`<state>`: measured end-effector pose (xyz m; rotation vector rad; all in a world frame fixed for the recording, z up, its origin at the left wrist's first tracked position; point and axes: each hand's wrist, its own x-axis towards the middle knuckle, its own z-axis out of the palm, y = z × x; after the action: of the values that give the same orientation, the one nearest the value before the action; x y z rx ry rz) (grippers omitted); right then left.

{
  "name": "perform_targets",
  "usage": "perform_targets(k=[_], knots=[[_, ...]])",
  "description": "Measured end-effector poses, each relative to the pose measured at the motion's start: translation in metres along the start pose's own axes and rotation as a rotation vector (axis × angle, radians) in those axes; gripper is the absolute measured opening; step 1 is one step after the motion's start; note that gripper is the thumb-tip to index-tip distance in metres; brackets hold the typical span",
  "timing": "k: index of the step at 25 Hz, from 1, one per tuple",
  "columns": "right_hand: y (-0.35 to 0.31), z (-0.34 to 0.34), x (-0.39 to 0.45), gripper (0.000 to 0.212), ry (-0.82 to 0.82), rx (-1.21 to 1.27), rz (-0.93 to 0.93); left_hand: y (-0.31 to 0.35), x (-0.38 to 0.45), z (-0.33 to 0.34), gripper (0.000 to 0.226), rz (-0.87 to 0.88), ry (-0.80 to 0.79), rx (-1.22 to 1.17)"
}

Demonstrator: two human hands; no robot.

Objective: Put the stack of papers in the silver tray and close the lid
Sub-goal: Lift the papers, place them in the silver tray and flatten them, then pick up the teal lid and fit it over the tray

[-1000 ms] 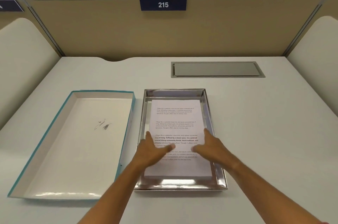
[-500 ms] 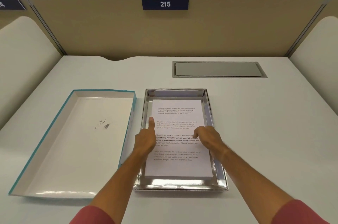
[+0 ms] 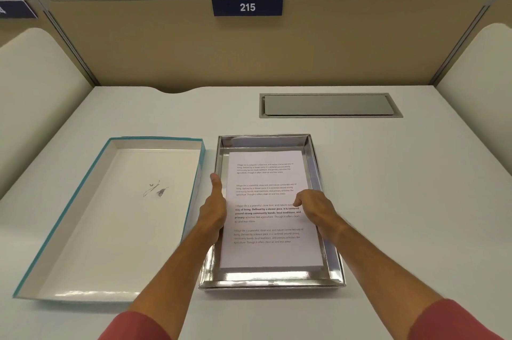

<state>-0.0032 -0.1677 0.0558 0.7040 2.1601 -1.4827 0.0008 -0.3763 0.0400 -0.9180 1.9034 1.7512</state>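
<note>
We look down at a white desk (image 3: 388,201) where the stack of papers (image 3: 266,217) lies flat inside the silver tray (image 3: 268,280), printed side up, with a bare strip of tray floor showing at the far end. Our left hand (image 3: 214,210) rests at the stack's left edge, thumb pointing away from us, its fingers hidden, so we cannot tell whether it grips anything. Our right hand (image 3: 314,208) sits loosely curled on the stack's right edge, holding nothing that we can see. The lid (image 3: 69,217), teal outside and white inside, lies upturned just beside the tray on the left, not touching it as far as we can tell

We judge the papers placed and the squaring-up nearly done. To do this well, we should press both edges lightly inward so no sheet rides up the tray wall, then turn the lid over and lower it level, matching all four corners
</note>
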Motion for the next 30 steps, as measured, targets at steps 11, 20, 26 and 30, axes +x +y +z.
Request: perform_targets(k=[11,20,26,30], knots=[[0.006,0.001,0.0,0.005,0.002,-0.087,-0.07,-0.005,-0.004,0.003,0.097,0.082,0.035,0.1],[0.019,0.015,-0.003,0.043,0.124,-0.369,-0.385,-0.015,-0.028,0.007,0.059,0.434,0.113,0.517],[0.014,0.036,-0.011,0.087,0.182,-0.679,-0.516,-0.031,-0.019,-0.019,0.085,0.69,0.223,0.922],[0.009,0.057,-0.019,0.092,0.216,-0.785,-0.631,-0.034,-0.019,-0.047,0.101,0.832,0.342,1.116]])
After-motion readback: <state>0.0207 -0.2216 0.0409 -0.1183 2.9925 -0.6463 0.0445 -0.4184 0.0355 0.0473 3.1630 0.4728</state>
